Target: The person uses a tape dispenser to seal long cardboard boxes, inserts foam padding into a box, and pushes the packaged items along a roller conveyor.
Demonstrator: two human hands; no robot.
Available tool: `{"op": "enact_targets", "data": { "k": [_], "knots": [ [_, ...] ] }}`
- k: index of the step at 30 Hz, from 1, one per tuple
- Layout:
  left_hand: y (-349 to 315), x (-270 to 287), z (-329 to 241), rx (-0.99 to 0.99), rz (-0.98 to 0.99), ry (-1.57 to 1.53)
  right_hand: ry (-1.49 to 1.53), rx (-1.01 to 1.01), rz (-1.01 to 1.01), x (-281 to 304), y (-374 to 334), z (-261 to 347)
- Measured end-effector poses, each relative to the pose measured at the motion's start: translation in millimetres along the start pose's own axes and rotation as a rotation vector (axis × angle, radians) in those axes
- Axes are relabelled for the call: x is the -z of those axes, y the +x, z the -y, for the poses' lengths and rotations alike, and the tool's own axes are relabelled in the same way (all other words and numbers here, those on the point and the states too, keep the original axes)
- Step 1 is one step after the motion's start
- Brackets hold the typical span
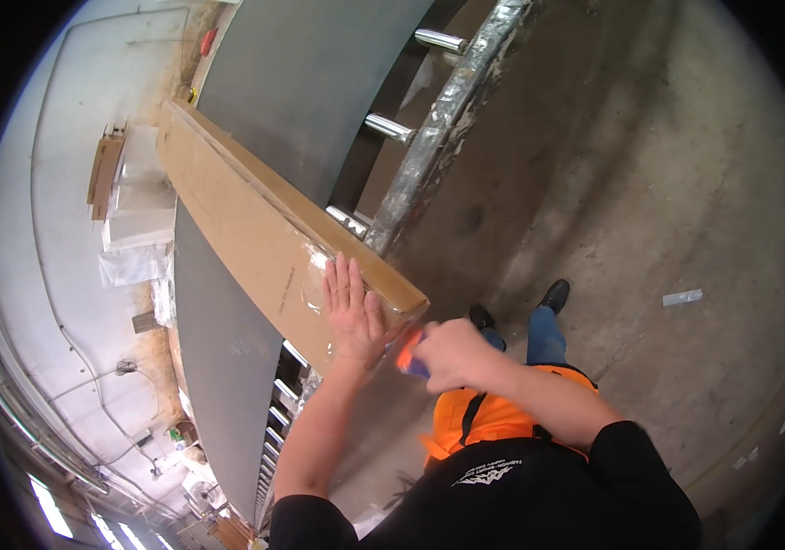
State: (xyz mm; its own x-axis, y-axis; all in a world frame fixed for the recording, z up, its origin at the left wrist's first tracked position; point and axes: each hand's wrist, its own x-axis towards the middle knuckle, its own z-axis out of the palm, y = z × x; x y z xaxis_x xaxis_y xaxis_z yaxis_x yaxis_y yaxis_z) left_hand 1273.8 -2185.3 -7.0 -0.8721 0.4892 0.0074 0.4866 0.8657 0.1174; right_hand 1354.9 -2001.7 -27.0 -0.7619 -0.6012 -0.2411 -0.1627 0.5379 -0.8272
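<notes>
A long, flat cardboard box [246, 215] lies slantwise across the conveyor, its near end close to my body. Clear, shiny tape [316, 259] shows on its upper face near that end. My left hand [353, 307] rests flat on the box by the near corner, fingers outstretched. Just beyond the end face, my right hand [455, 356] is closed round an orange-and-blue hand tool [412, 353]. That tool is partly hidden by the fingers and blurred, so its exact kind is unclear.
Beneath the box runs a dark grey conveyor belt [305, 82], with metal rollers [391, 127] and a tape-wrapped side rail [438, 119]. Wrapped white packages [140, 206] and cardboard pieces [105, 174] stand by the left wall. A small pale scrap [682, 298] lies on the concrete floor.
</notes>
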Motion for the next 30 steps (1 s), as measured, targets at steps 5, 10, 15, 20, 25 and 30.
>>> {"op": "enact_targets", "data": {
  "k": [5,10,15,20,25,30],
  "knots": [
    [-3.7,-5.2,-2.8,-0.017,-0.01,-0.049,-0.057,0.107,0.169,-43.0,-5.8,-13.5],
    [4.9,15.8,-10.8,-0.484,0.014,-0.007,0.293,-0.308,-0.158,-48.9,-123.9,-128.1],
    [6.8,14.1,-9.0,-0.771,0.106,-0.029,0.114,-1.306,-0.517,-56.2,-285.7,-200.1],
    [-8.9,10.2,-5.6,-0.765,0.023,-0.014,0.459,-1.695,-0.876,-161.0,-455.0,-237.1],
    [-19.4,-1.7,-12.6,-0.751,-0.037,-0.013,0.443,-1.901,-0.403,-245.8,-501.4,-211.0],
    [12.4,1.6,-83.3,-0.169,0.127,0.448,0.642,-1.615,-0.867,-227.9,-444.9,-142.6]
  ]
}}
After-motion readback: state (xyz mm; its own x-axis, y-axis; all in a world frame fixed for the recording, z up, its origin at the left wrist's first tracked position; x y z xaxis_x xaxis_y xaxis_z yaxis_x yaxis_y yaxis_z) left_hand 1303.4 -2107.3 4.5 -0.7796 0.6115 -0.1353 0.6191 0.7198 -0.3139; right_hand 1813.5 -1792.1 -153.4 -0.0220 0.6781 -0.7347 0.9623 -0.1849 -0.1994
